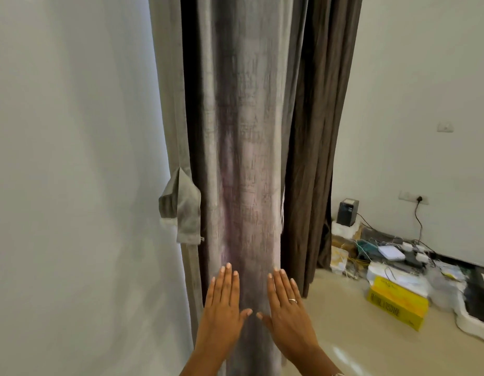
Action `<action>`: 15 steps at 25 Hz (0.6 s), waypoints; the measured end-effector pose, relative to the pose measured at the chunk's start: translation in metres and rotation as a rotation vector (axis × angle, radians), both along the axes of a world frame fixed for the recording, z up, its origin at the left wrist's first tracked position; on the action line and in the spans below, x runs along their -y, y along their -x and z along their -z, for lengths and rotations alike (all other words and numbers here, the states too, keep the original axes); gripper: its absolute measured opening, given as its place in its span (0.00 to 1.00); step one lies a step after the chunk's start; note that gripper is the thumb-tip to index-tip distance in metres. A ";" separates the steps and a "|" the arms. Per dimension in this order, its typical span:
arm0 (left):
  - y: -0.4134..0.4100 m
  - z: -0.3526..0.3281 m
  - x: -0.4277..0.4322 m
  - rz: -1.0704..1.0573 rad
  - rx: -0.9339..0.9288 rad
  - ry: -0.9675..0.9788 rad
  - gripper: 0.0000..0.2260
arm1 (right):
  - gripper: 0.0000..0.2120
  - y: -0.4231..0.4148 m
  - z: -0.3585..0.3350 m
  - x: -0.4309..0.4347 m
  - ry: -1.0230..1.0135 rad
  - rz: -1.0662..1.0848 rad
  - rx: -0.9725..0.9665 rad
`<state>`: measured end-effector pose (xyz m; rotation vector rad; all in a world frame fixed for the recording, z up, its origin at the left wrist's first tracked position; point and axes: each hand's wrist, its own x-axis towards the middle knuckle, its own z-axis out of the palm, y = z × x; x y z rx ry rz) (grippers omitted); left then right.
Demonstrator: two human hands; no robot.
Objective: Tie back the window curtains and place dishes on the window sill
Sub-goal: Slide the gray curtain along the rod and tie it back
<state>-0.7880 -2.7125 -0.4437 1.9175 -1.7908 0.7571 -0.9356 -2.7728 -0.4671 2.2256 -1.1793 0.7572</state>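
Resting flat on the grey curtain point(243, 158) — left hand point(222, 308), right hand point(288, 313) — fingers straight, thumbs apart.

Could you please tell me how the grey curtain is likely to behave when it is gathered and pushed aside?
The grey curtain is probably floppy: it hangs in long soft folds. It looks thick, so likely fairly heavy once bunched. Its coarse-looking weave should hardly slip under the open left hand and right hand.
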 end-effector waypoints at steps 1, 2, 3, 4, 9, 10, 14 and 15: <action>0.000 -0.008 0.019 -0.022 0.016 0.044 0.32 | 0.36 -0.003 -0.011 0.021 0.027 -0.028 0.017; 0.000 -0.018 0.038 -0.042 0.033 0.082 0.32 | 0.37 -0.007 -0.023 0.043 0.061 -0.047 0.035; -0.002 -0.031 0.059 -0.055 0.045 0.118 0.33 | 0.37 -0.011 -0.038 0.066 0.090 -0.064 0.053; -0.003 -0.045 0.078 -0.068 0.053 0.161 0.33 | 0.37 -0.015 -0.053 0.087 0.115 -0.076 0.071; -0.006 -0.131 0.164 -0.076 0.027 0.335 0.32 | 0.33 -0.032 -0.137 0.170 0.223 -0.144 0.183; -0.007 -0.150 0.176 -0.070 0.024 0.367 0.32 | 0.31 -0.037 -0.157 0.182 0.235 -0.166 0.212; -0.018 -0.236 0.207 -0.022 0.085 0.501 0.31 | 0.29 -0.053 -0.247 0.212 0.317 -0.295 0.310; -0.019 -0.259 0.215 -0.001 0.090 0.537 0.31 | 0.28 -0.056 -0.270 0.220 0.339 -0.334 0.329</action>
